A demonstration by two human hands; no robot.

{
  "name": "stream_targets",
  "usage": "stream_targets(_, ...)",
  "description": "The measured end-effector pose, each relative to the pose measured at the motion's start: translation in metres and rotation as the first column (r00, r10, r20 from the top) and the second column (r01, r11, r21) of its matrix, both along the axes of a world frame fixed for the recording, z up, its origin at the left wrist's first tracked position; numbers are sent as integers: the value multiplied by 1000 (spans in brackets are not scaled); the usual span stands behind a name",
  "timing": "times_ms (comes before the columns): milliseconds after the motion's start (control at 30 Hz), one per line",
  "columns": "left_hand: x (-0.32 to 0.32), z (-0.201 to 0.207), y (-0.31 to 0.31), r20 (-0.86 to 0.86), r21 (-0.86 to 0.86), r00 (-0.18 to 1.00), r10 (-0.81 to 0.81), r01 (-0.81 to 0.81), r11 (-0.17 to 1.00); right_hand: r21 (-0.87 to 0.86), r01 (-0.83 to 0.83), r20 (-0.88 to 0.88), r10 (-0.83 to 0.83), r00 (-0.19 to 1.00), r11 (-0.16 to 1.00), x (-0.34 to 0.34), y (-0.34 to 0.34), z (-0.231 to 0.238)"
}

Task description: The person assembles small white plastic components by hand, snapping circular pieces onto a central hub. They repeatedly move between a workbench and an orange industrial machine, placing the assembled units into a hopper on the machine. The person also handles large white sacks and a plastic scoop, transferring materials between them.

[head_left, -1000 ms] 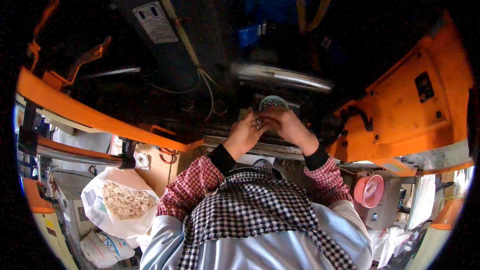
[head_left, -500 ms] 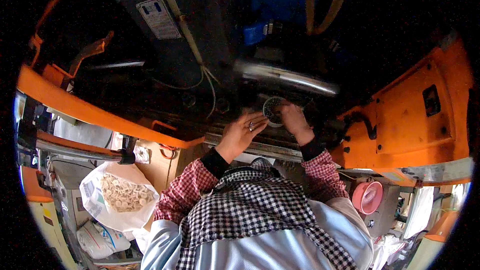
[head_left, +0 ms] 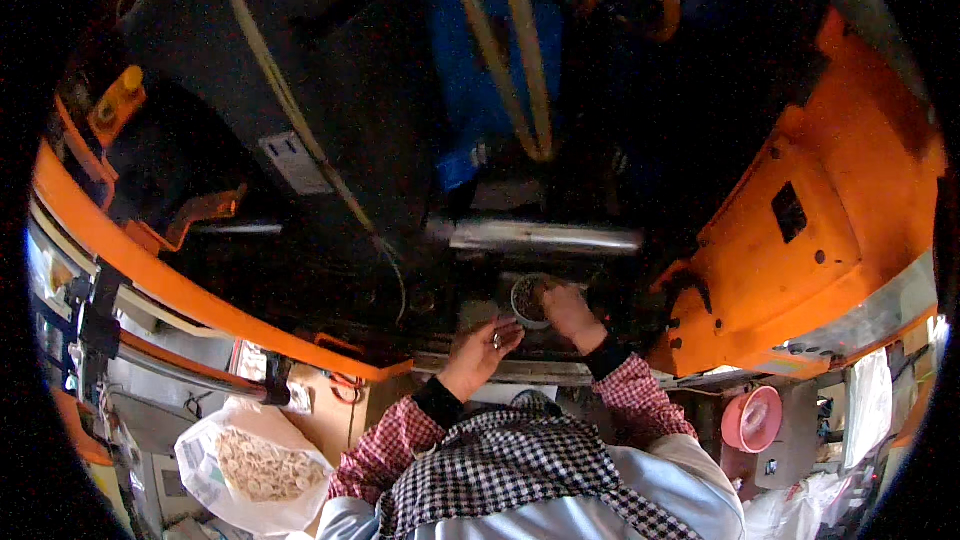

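Note:
A small round cup (head_left: 521,314) with a pale rim stands inside the dark machine, with small dark pieces inside it that I cannot make out singly. My right hand (head_left: 572,320) reaches over its right side, fingers bent together and dipping in; what they pinch, if anything, is hidden. Just left of and below the cup is my left hand (head_left: 473,356), half turned up, its fingers stretched toward the cup, with a ring on one. I see nothing held in it. Behind the cup runs a shiny metal bar (head_left: 545,237).
Orange machine panels flank me, a long rail (head_left: 220,307) at left and a guard (head_left: 800,240) at right. Hoses (head_left: 500,50) hang above. A white bag (head_left: 205,480) of pale small parts sits lower left, a pink tub (head_left: 738,422) lower right.
The whole view has shifted, so the machine, cup and hands appear lower. My left hand's fingers have drawn slightly back from the cup; my right hand stays at its right side.

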State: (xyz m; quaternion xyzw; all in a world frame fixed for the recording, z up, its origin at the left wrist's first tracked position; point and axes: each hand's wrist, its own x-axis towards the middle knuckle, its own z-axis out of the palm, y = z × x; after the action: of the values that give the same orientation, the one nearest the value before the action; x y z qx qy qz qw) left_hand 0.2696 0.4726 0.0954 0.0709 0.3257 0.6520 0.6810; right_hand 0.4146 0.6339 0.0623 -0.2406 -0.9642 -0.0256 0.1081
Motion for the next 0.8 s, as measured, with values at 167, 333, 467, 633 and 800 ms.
stream_targets(167,-4,-13,1,-51,18,998,-31,32,999,-71,82,-56,-86,995,994,-6,-13,25)
stream_targets(333,4,7,0,15,-76,1000,3,-2,997,-117,69,-26,-73,997,991,-8,-7,12)
stream_targets(467,4,8,0,-25,-78,999,23,-24,997,-106,-19,-153,2,988,994,-5,-4,8)
stream_targets(633,8,9,2,-111,-93,994,-4,-6,996,-244,27,-132,-61,989,969,0,-14,41)
stream_targets(800,0,-15,12,-90,-120,996,-10,0,993,-236,45,-111,-73,991,971,-2,-17,37)
